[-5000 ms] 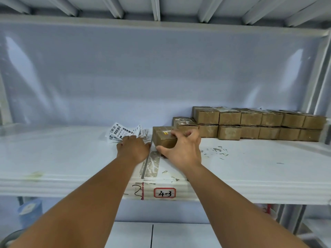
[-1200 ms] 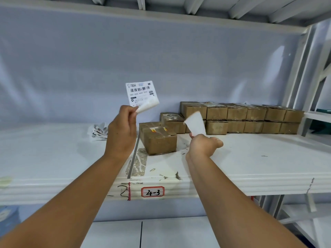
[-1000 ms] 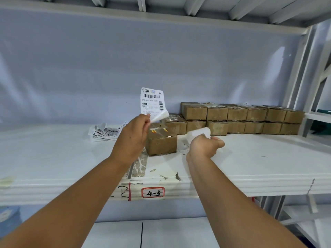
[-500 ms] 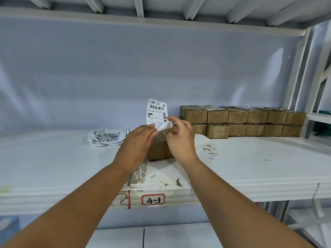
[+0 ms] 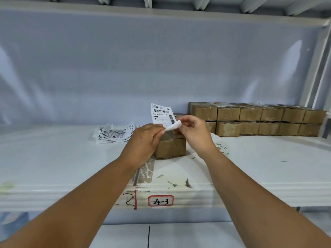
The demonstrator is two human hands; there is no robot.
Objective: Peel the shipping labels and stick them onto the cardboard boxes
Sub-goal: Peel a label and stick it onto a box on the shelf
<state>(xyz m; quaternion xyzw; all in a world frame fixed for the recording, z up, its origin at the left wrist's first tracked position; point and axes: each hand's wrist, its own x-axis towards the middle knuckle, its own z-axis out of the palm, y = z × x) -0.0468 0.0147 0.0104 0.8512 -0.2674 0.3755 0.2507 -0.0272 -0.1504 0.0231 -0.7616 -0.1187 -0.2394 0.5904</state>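
Note:
A white shipping label [image 5: 162,113] with a barcode stands upright above a small cardboard box [image 5: 171,148] on the white shelf [image 5: 53,158]. My left hand [image 5: 145,142] pinches the label's lower edge. My right hand [image 5: 193,130] pinches the curled white backing strip [image 5: 173,126] at the label's lower right corner. Both hands hover over the box and hide most of its top.
A loose pile of labels [image 5: 114,134] lies to the left on the shelf. Two stacked rows of cardboard boxes [image 5: 259,119] line the back right. A discarded backing sheet [image 5: 217,142] lies right of the box. A tag reading 4-3 [image 5: 160,200] marks the shelf edge.
My right hand dropped the first backing piece on the shelf and came back to the label, now pinching its curled backing. The label has moved right, over the box.

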